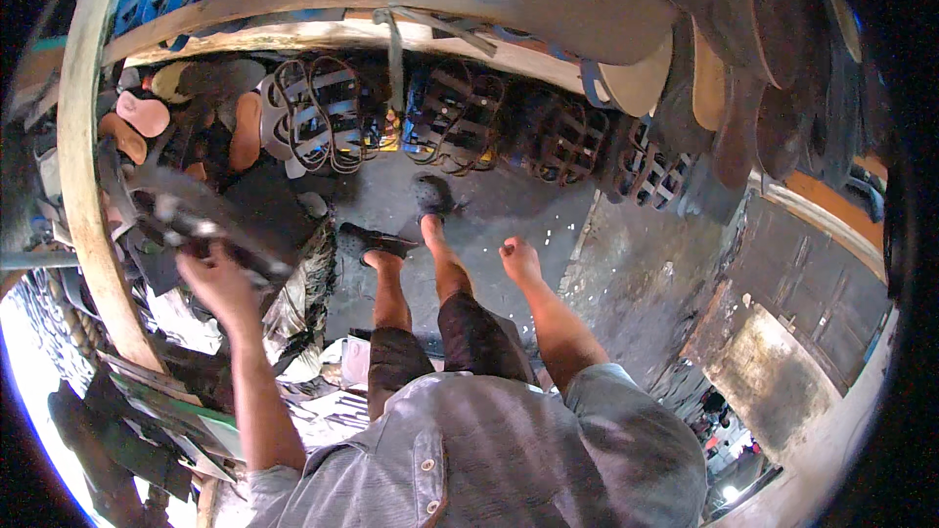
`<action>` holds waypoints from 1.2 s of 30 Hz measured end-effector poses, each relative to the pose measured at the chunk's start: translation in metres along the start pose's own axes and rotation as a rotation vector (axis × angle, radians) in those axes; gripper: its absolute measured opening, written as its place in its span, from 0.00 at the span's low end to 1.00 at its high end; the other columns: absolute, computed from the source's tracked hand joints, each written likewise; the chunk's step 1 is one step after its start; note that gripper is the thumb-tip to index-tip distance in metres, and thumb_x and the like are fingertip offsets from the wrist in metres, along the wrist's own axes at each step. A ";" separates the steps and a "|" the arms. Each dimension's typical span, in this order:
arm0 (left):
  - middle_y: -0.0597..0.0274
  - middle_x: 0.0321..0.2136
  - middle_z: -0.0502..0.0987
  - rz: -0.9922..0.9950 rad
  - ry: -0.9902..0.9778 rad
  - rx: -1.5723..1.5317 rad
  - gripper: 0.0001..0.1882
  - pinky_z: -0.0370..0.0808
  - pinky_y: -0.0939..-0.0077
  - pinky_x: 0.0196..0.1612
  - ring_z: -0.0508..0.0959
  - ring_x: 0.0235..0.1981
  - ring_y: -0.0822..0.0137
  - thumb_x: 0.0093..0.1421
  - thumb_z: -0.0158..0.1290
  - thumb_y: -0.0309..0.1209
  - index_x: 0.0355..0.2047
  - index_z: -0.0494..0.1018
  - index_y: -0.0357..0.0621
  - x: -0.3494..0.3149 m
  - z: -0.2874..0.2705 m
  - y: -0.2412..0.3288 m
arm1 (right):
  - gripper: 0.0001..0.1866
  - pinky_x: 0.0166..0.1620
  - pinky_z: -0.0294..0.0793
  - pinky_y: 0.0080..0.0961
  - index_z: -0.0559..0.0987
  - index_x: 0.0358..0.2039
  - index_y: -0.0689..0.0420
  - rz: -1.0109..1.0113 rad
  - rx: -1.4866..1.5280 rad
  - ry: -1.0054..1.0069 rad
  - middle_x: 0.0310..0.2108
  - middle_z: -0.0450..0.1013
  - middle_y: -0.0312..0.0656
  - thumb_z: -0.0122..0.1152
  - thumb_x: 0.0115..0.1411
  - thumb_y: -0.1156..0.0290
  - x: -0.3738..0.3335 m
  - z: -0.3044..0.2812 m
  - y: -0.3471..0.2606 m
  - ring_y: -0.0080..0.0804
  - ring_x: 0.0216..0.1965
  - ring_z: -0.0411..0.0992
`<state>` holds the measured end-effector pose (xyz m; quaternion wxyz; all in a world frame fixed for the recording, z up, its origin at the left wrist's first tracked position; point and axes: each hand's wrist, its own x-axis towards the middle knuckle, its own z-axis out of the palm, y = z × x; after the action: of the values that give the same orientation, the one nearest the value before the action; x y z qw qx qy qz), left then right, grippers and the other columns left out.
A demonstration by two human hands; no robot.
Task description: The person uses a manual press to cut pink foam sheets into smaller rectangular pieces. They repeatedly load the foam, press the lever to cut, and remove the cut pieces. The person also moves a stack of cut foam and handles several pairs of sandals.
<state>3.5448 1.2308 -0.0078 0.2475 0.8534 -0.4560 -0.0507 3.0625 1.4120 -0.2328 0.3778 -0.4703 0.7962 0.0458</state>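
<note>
My left hand [217, 284] is raised at the left with its fingers closed on the near edge of a dark, flat piece [210, 220]. Motion smears this piece, and shiny pale spots show on it; I cannot tell its exact kind. My right hand [519, 259] hangs over the floor right of my feet, its fingers curled in and nothing visible in them. Beyond the left hand lie loose shoe soles, among them a pink one [143, 114] and a brown one [245, 132].
Strappy sandals [328, 112] hang in a row under a wooden beam [293, 2]. More soles [709, 73] hang at upper right. A wooden post [88, 156] stands at left. My feet wear black clogs [430, 196] on the grey floor [509, 225]. A stained board [763, 372] leans at right.
</note>
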 end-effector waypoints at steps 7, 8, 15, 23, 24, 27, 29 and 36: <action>0.56 0.36 0.74 -0.087 -0.403 -0.533 0.18 0.72 0.67 0.43 0.74 0.38 0.64 0.53 0.60 0.23 0.44 0.69 0.34 -0.121 0.125 0.127 | 0.16 0.42 0.77 0.41 0.78 0.44 0.55 0.011 0.227 -0.074 0.34 0.80 0.50 0.63 0.60 0.59 -0.008 -0.020 -0.001 0.51 0.39 0.78; 0.53 0.35 0.75 -0.098 -0.421 -0.526 0.17 0.72 0.64 0.43 0.75 0.39 0.59 0.53 0.60 0.23 0.42 0.69 0.34 -0.130 0.145 0.136 | 0.16 0.42 0.77 0.40 0.78 0.44 0.55 0.020 0.261 -0.078 0.34 0.80 0.49 0.63 0.60 0.59 -0.009 -0.022 -0.001 0.50 0.38 0.78; 0.41 0.45 0.72 -0.410 -0.542 -0.293 0.26 0.68 0.48 0.54 0.71 0.51 0.39 0.51 0.61 0.33 0.48 0.65 0.37 -0.160 0.286 0.182 | 0.16 0.42 0.77 0.36 0.79 0.42 0.56 0.222 0.320 -0.133 0.34 0.79 0.50 0.64 0.59 0.58 -0.037 -0.019 0.039 0.46 0.38 0.79; 0.35 0.47 0.73 -0.599 -0.553 -0.221 0.30 0.71 0.49 0.54 0.74 0.50 0.38 0.50 0.62 0.34 0.50 0.64 0.33 -0.179 0.373 0.196 | 0.18 0.45 0.77 0.35 0.80 0.43 0.57 0.288 0.461 -0.111 0.38 0.80 0.48 0.66 0.58 0.57 0.010 -0.025 0.118 0.41 0.39 0.79; 0.34 0.46 0.73 -0.576 -0.566 -0.214 0.31 0.72 0.49 0.54 0.74 0.49 0.37 0.50 0.62 0.35 0.49 0.64 0.32 -0.180 0.380 0.193 | 0.17 0.40 0.75 0.32 0.79 0.43 0.58 0.341 0.469 -0.059 0.35 0.79 0.45 0.65 0.59 0.59 0.032 -0.034 0.118 0.36 0.35 0.77; 0.40 0.40 0.78 -0.448 -0.606 -0.206 0.34 0.76 0.53 0.50 0.79 0.44 0.40 0.49 0.66 0.43 0.47 0.67 0.30 -0.179 0.393 0.179 | 0.14 0.29 0.72 0.24 0.77 0.44 0.60 0.187 0.359 0.051 0.31 0.78 0.39 0.63 0.62 0.65 0.103 -0.072 0.103 0.24 0.27 0.73; 0.40 0.38 0.79 -0.383 -0.704 -0.331 0.35 0.76 0.55 0.47 0.80 0.42 0.43 0.49 0.67 0.45 0.47 0.68 0.31 -0.172 0.389 0.168 | 0.19 0.39 0.75 0.30 0.76 0.49 0.59 0.193 0.204 0.148 0.38 0.79 0.46 0.63 0.61 0.63 0.146 -0.099 0.087 0.35 0.38 0.77; 0.52 0.30 0.78 -0.145 -0.621 -0.514 0.24 0.75 0.69 0.28 0.80 0.25 0.66 0.58 0.62 0.35 0.49 0.64 0.39 -0.159 0.313 0.092 | 0.42 0.58 0.71 0.43 0.57 0.67 0.62 0.220 -0.035 0.323 0.64 0.59 0.62 0.62 0.59 0.54 0.256 -0.113 0.092 0.54 0.59 0.67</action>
<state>3.2859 1.1982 -0.2601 0.2992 0.7377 -0.4201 -0.4355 2.8576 1.2314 -0.3433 0.2295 -0.3881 0.8923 0.0246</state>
